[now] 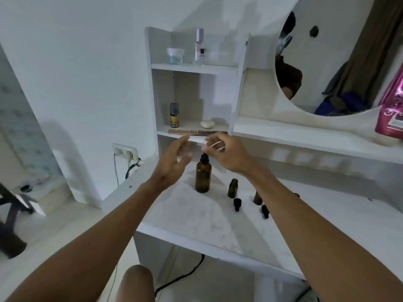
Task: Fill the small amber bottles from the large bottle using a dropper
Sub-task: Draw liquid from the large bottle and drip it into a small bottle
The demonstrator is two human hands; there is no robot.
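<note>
The large amber bottle (pixel 202 176) stands upright on the white desk (pixel 196 216) with its black dropper cap (pixel 204 158) on. My right hand (pixel 227 152) hovers just above that cap, fingers curled and blurred, fingertips at the rubber bulb; a firm grip cannot be made out. My left hand (pixel 174 161) is open beside the bottle's left, fingers spread, touching nothing. A small amber bottle (pixel 233 188) stands uncapped to the right. A second small bottle (pixel 258 197) is half hidden by my right forearm. Two black dropper caps (pixel 237 204) (pixel 265 211) lie on the desk.
Behind the bottles stands a white shelf unit (pixel 192 68) holding a comb (pixel 192 131), a spray can (pixel 174 115), jars and a clear bottle. A round mirror (pixel 327 62) and a pink pack (pixel 392 105) are at the right. A wall socket with cables (pixel 125 152) is at the left.
</note>
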